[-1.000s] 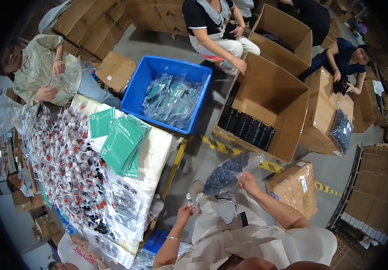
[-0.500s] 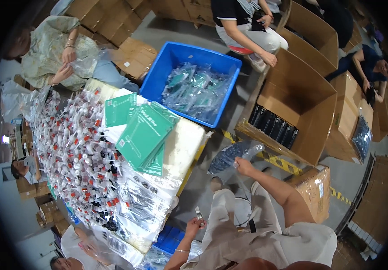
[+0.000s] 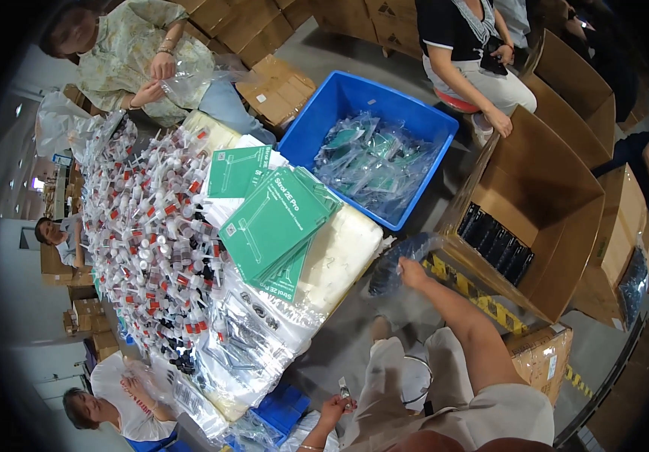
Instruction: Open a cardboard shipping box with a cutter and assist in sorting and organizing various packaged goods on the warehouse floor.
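Note:
My right hand (image 3: 412,273), at the end of an outstretched arm, is closed on a clear plastic bag (image 3: 386,274) with dark contents. The bag hangs above the floor, between the work table (image 3: 343,245) and an open carton (image 3: 546,169); motion blurs it. Low in front of me, beside my left leg, my left hand (image 3: 332,411) is closed around a small, narrow, pale and metallic-looking piece (image 3: 345,389). Its exact kind is too small to tell. On the table lie stacked green booklets (image 3: 275,222) and a large heap of small clear-bagged bottles with red labels (image 3: 151,241).
A blue bin (image 3: 437,169) holds bagged green booklets. The open carton contains rows of black items (image 3: 494,237). A taped carton (image 3: 543,361) stands right of my legs. Co-workers sit around the table; another person's hand (image 3: 499,122) rests at the open carton's edge.
The view has turned, so the table, blue bin and cartons appear farther right. My right hand still grips the bag, which is now more blurred. My left hand keeps the small piece.

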The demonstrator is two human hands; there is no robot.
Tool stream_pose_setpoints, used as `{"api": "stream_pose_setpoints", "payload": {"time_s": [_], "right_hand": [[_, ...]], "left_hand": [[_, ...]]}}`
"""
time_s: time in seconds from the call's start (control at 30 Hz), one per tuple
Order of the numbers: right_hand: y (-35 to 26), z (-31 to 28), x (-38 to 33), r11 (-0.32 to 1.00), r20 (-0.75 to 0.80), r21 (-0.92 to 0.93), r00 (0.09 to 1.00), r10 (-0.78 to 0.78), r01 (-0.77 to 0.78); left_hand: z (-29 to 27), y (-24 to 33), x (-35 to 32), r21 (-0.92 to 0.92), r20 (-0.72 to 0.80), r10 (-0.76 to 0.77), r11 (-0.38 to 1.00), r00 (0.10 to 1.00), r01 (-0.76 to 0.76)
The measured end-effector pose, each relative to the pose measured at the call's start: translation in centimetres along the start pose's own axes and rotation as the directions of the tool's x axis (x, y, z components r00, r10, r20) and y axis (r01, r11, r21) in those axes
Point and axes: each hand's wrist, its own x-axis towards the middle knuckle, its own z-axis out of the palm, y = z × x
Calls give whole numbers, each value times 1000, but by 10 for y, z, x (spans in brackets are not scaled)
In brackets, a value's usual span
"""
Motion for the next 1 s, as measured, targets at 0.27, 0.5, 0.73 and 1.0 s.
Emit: {"api": "stream_pose_setpoints", "payload": {"time_s": [0.27,0.5,0.73,1.0], "right_hand": [[17,-25,45,994,30,-109,999,24,-21],[41,-32,52,979,-55,-139,989,140,-146],[71,-8,15,959,0,-158,971,240,-237],[86,4,-32,984,84,-86,983,166,-159]], "left_hand": [[14,-21,-7,-81,14,-15,997,1000,16],[26,-15,2,-49,30,-42,998,999,43],[33,-6,8,-38,37,-66,997,997,67],[56,19,24,36,86,-15,999,996,12]]}}
